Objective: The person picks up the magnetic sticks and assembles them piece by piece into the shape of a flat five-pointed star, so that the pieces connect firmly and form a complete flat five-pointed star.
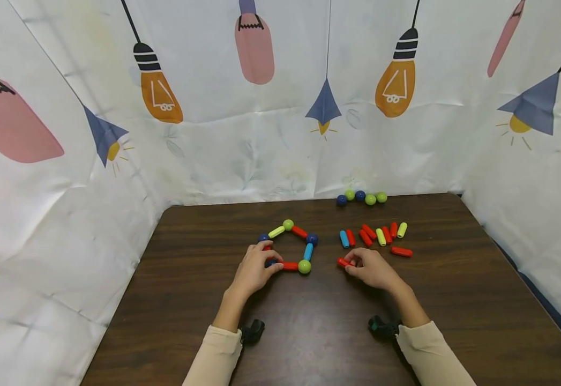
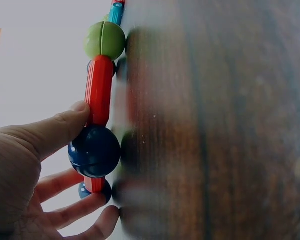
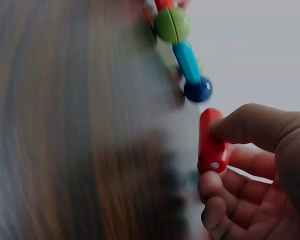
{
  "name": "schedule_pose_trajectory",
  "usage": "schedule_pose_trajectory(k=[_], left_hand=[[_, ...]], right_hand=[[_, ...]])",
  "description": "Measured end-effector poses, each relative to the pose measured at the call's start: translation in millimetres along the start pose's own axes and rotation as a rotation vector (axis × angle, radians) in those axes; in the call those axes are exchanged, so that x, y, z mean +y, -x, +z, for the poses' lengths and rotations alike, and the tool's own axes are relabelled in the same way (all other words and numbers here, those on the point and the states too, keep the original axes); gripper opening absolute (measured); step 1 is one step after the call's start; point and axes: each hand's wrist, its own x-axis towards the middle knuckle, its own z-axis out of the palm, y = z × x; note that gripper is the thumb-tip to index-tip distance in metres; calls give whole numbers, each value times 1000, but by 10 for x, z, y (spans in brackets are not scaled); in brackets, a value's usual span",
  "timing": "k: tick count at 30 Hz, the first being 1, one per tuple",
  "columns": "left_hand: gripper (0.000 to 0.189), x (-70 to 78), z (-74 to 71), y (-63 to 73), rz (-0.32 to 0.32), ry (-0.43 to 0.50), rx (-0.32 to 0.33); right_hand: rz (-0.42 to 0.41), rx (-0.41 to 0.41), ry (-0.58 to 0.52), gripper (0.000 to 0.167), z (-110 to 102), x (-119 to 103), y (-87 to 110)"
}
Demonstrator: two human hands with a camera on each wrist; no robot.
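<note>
A ring of magnetic rods and balls lies on the table, with a red rod (image 1: 299, 231), a light-blue rod (image 1: 308, 252) and a green ball (image 1: 304, 266) among its parts. My left hand (image 1: 253, 268) holds the ring's left corner, thumb on one red rod (image 2: 99, 90) and fingers by another, around a dark blue ball (image 2: 94, 151). To the right of the ring, my right hand (image 1: 372, 267) pinches a separate short red rod (image 3: 212, 140) between thumb and fingers. In the right wrist view this rod is apart from the ring's dark blue ball (image 3: 198, 89).
Loose red, yellow and blue rods (image 1: 366, 237) lie behind my right hand, one red rod (image 1: 401, 251) closer to it. Several green and blue balls (image 1: 360, 196) line the back edge of the brown table (image 1: 319, 332). A patterned white cloth (image 1: 241, 155) hangs behind.
</note>
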Motion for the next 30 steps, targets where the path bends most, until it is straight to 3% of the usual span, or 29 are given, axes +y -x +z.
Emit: schedule_pose_trajectory(k=[10, 15, 30], left_hand=[[9, -35, -13, -21, 8, 3, -8], [8, -50, -48, -18, 28, 8, -25], [8, -106, -113, -10, 31, 37, -42]], right_hand=[[-100, -85, -58, 12, 327, -318, -59], [-125, -75, -56, 11, 446, -392, -103], [-125, -73, -73, 10, 518, -399, -134]])
